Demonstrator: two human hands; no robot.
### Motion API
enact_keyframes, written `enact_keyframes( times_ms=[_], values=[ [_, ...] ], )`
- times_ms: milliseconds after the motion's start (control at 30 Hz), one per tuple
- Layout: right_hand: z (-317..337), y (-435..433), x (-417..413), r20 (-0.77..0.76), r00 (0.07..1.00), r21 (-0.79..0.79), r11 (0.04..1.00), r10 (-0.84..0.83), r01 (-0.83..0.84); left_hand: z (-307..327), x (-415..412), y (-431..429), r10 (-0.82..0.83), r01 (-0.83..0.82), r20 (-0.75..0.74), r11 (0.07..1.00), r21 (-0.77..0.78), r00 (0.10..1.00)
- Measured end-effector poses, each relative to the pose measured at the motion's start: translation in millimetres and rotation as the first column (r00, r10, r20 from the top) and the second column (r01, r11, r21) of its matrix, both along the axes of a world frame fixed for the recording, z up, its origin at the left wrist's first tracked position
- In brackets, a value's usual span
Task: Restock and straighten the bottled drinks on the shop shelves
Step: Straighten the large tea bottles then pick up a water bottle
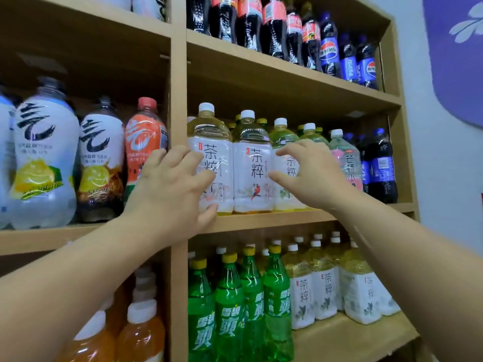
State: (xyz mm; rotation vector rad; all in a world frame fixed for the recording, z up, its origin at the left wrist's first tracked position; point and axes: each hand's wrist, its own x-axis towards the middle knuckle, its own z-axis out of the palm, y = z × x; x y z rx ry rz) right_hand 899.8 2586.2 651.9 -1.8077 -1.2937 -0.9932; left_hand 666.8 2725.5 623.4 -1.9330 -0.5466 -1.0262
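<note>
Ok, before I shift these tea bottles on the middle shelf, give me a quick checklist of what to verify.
1. Grip of the left hand on the leftmost tea bottle: ok, fingers and thumb curl round its label.
2. Hold of the right hand on the third tea bottle: cannot tell, its fingers are spread in front of it.
3. All three upright: ok.
4. Label of the second tea bottle facing out: ok.
5. Bases on the middle shelf: ok where visible.
</note>
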Motion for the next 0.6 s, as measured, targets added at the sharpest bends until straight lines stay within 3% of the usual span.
enact_keyframes(
  times_ms=[200,600],
  values=[
    [11.2,3.6,64.6,-0.068,0.997,-0.009,0.999,-0.043,0.042,9.2,23.6,-6.0,0.06,-0.059,-0.031,0.998,0.022,0.998],
    [51.6,-22.9,149.6,-0.099,0.995,-0.053,0.998,0.031,-0.037,45.7,126.5,-41.1,-0.003,0.003,-0.007,0.999,-0.043,1.0]
  ],
)
